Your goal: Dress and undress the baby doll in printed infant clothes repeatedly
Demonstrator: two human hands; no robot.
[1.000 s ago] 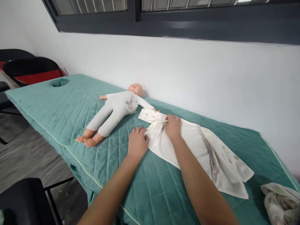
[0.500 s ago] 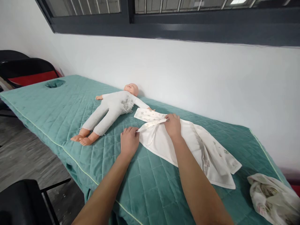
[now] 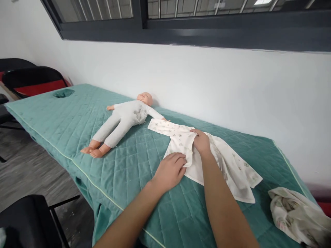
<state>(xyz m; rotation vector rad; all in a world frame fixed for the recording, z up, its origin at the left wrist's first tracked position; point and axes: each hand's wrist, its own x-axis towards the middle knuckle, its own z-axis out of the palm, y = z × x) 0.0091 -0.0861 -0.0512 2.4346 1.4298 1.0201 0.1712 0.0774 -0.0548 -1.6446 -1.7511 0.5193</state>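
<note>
A small white baby shirt (image 3: 179, 137) with a scattered print lies spread on the green quilted cover. My left hand (image 3: 170, 171) rests at the lower corner of its near front panel, fingers bent over the cloth edge. Higher up, my right hand (image 3: 202, 141) pinches the shirt's edge near the neckline. The far half of the garment, with its other sleeve, lies loosely folded to the right. A baby doll (image 3: 129, 113) in a white cloth body lies on its back to the left, one hand close to the shirt's sleeve end.
The green quilted cover (image 3: 144, 193) drapes over a long table with a round hole at its far left. A crumpled printed cloth (image 3: 297, 215) sits at the right. Black chairs (image 3: 33, 77) stand at the left, another black chair (image 3: 28, 220) nearer. A white wall runs behind.
My left hand has moved right, bringing the near front panel across so its printed side lies flat. My right hand has shifted slightly right along the edge.
</note>
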